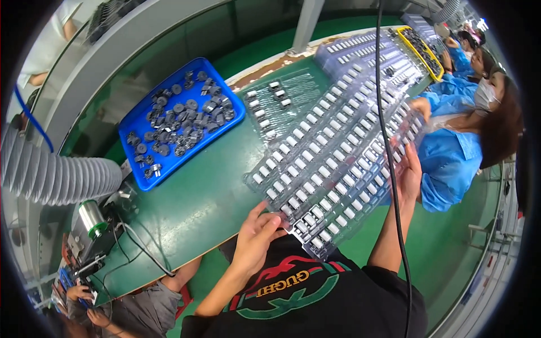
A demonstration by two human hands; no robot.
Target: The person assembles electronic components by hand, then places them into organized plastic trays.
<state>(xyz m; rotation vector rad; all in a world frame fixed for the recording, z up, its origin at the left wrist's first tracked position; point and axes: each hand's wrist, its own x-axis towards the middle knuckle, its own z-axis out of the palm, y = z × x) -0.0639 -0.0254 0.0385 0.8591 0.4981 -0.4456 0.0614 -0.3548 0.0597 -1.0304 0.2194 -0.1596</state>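
A clear plastic blister tray (329,155) filled with rows of small white-and-dark parts is held up in front of me, tilted over the table's near edge. My left hand (256,236) grips its near left corner, thumb and fingers closed on the rim. Along the right edge, my right hand (408,177) holds it with the fingers partly hidden. A second clear tray (293,112), only partly filled with similar parts, lies on the green table just beyond. The held tray covers part of it.
A blue tray (127,141) of loose dark round parts lies to the left on the green table (197,208). Stacked clear trays (344,53) and a yellow bin (438,76) stand at the far right. Co-workers in blue sit there, one hand (421,106) by my tray. A black cable (378,62) hangs in front.
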